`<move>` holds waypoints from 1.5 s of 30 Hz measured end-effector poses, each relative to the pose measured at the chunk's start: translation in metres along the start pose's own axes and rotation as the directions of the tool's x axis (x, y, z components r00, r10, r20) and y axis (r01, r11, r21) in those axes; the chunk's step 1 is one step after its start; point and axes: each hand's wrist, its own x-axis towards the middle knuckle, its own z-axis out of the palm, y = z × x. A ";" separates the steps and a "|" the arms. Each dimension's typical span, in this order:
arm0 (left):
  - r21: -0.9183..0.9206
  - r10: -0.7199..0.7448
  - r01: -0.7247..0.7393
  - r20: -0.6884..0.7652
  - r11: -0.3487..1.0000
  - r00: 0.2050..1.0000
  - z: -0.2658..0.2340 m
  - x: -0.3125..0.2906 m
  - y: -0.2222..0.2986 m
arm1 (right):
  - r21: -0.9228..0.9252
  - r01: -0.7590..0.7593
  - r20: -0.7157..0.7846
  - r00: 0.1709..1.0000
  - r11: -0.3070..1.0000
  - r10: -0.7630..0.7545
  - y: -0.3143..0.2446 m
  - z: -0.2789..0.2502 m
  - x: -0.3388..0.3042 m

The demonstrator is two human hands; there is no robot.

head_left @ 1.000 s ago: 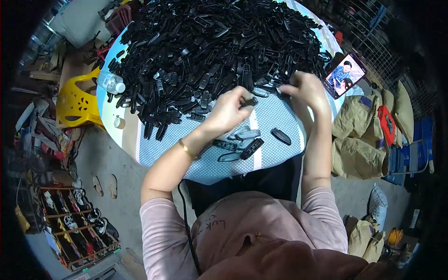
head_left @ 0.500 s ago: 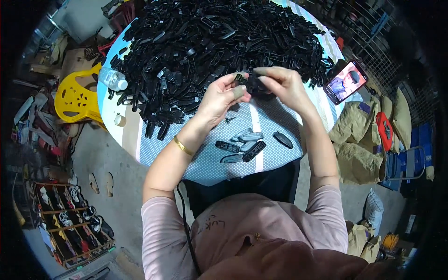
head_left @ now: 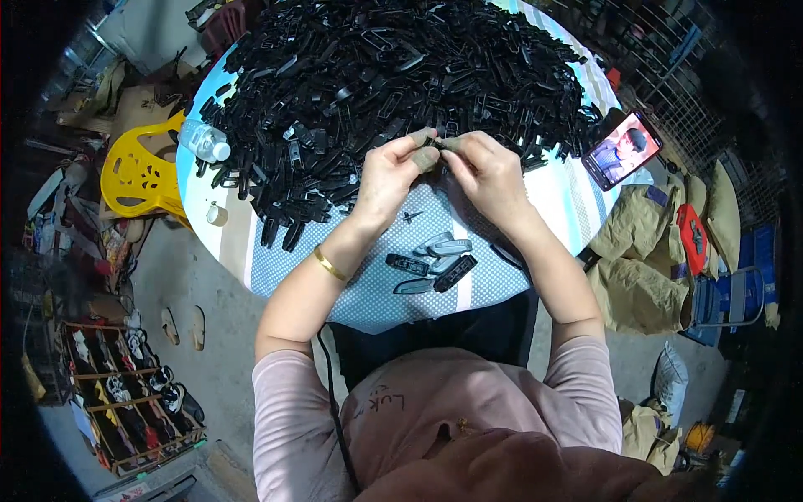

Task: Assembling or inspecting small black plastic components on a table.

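My left hand (head_left: 386, 177) and my right hand (head_left: 492, 174) meet over the near edge of a large pile of black plastic parts (head_left: 393, 75). Between the fingertips of both hands is a small dark plastic part (head_left: 433, 144), mostly hidden by the fingers. Greyish coverings show on some fingertips. On the patterned tablecloth (head_left: 376, 284) below my wrists lie several oblong black and grey plastic pieces (head_left: 456, 273), loosely overlapping. A tiny dark sliver (head_left: 410, 217) sits just above them. Another dark piece is partly covered by my right forearm.
A clear bottle (head_left: 203, 140) and a small pale roll or cup (head_left: 217, 215) stand at the table's left. A lit phone (head_left: 623, 151) leans at the right edge. Around the table are a yellow stool (head_left: 117, 167), a shoe rack (head_left: 113, 407) and brown paper sacks (head_left: 631, 293).
My right hand has come down and left, against my left fingertips. The dark blurred piece it moved has dropped out of sight. My right forearm now partly covers the lone piece.
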 end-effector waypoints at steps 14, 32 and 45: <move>0.223 0.036 -0.085 0.215 0.971 0.976 -0.003 0.001 0.014 | 0.227 -0.484 0.525 0.792 0.845 0.312 0.002 -0.026 -0.003; 0.809 0.311 -0.588 0.556 0.013 0.771 0.026 0.011 -0.041 | -0.525 -0.242 0.336 0.822 0.816 0.460 0.034 -0.047 -0.020; 0.626 0.190 -0.181 0.052 0.759 0.980 -0.014 0.010 0.015 | -0.178 -0.088 0.600 0.780 0.980 0.179 0.023 -0.031 -0.004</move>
